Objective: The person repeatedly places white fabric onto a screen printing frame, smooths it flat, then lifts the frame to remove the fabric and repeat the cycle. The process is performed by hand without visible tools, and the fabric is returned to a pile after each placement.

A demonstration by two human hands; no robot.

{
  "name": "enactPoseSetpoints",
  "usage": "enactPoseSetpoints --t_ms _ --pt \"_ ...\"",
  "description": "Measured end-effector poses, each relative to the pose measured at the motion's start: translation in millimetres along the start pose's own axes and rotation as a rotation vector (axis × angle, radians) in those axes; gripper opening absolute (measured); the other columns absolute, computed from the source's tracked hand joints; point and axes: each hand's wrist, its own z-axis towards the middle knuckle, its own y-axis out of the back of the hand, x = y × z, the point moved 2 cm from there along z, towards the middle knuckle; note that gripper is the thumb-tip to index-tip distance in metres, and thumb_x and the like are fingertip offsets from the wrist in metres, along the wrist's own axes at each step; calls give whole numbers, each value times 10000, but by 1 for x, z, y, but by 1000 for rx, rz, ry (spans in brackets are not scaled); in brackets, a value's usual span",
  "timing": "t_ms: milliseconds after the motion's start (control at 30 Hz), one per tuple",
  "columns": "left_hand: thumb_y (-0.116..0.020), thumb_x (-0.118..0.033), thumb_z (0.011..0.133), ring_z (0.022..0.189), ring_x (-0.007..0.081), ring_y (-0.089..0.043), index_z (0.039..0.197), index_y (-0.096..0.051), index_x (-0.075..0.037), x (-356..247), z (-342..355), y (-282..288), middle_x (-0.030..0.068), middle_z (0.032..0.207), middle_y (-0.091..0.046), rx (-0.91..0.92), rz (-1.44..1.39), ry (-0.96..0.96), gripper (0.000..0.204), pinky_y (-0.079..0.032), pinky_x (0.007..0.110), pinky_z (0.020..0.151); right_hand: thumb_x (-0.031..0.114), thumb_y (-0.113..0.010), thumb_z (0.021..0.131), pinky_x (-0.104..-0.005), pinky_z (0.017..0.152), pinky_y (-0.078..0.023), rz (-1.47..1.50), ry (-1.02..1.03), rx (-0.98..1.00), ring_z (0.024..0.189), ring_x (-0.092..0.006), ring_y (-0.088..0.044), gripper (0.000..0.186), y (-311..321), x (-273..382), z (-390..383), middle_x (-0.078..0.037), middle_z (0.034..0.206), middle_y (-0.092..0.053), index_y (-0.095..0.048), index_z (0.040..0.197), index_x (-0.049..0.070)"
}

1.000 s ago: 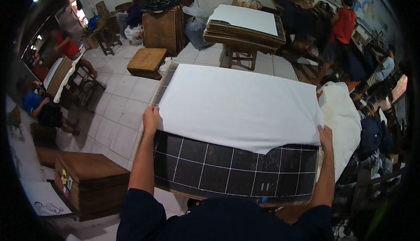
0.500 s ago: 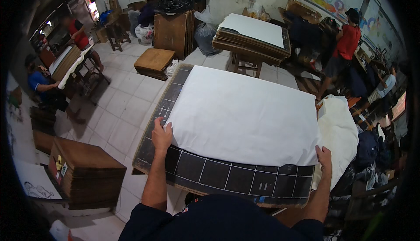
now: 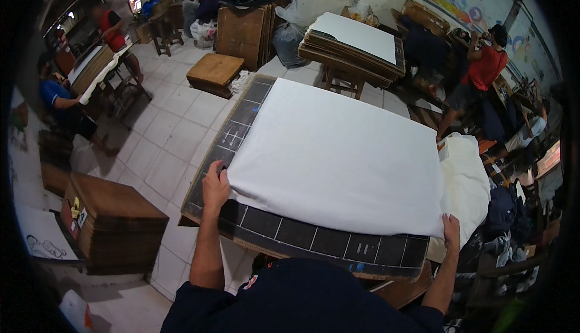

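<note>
A white cloth lies spread over a dark board with a white grid; strips of the board show along its left and near sides. My left hand is closed at the cloth's near left corner, thumb and fingers pinching its edge. At the near right corner, my right hand pinches the edge between thumb and fingers. Between the hands the near edge sags slightly, with small creases by each corner. Past the board's right side hangs a cream cloth bundle, close to my right hand.
Behind the board stands a table stacked with boards under a white sheet. Low wooden boards sit on the tiled floor. A brown stack is at near left. People work at far left and far right; dark fabric piles lie right.
Both hands have drawn the cloth's near edge toward me over the board, covering more of the grid. The left corner has also shifted a little left. My view has tilted slightly.
</note>
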Motion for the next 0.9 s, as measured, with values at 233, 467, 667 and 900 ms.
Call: enactPoseSetpoints --t_ms 233,467,667,900 --pt "-661 -170 881 660 319 -655 1276 -565 -16 -16 5 -14 153 694 -647 5 -10 44 434 -503 415 669 284 -612 966 -345 639 -413 -75 278 -54 683 -139 -439 369 -29 18 -1 -46 696 -523 -552 802 -42" --pt "-645 -156 887 887 451 -669 1343 -509 -27 6 4 -8 283 918 -685 -54 26 -42 493 -511 486 790 234 -545 1009 -309 653 -402 62 0 -121 720 -116 -422 311 -14 11 -21 -27 749 -517 -547 836 -24" --pt "-623 -136 896 935 492 -645 1385 -478 -39 7 -22 10 324 967 -668 12 114 37 519 -499 518 818 225 -532 1015 -294 640 -395 148 48 -32 720 -99 -422 299 -8 3 -49 -14 749 -507 -543 844 -20" --pt "-616 -120 910 914 499 -640 1425 -438 -73 2 -48 35 332 960 -660 75 183 85 547 -503 524 789 223 -534 1015 -313 656 -425 -39 -23 9 738 -113 -463 295 5 -27 -75 -45 791 -575 -574 911 -50"
